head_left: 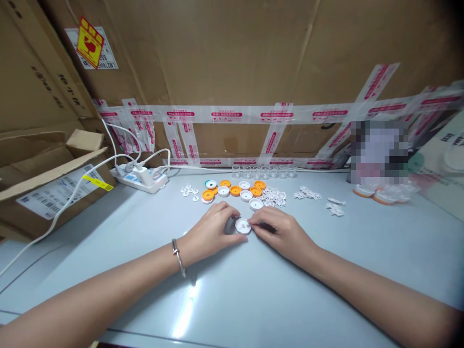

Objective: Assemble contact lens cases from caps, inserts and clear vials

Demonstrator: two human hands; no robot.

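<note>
A shallow white round cap [240,231] lies on the table between my hands, with small white shapes inside it that are too small to make out. My left hand [213,224] grips it from the left, thumb near and fingers at the far side. From the right, my right hand [282,227] reaches its rim with thumb and forefinger pinched together; whatever sits in the pinch is hidden. Just beyond are several orange caps [235,191] and white caps [246,195]. A pile of white cut-out pieces [274,197] touches that group on the right.
Small white discs [195,198] lie left of the caps. Clear cups [247,172] line the back. More white pieces [335,210] and orange-based clear domes [384,195] are at right. A white power strip [145,183] with cables and an open cardboard box [54,183] stand left.
</note>
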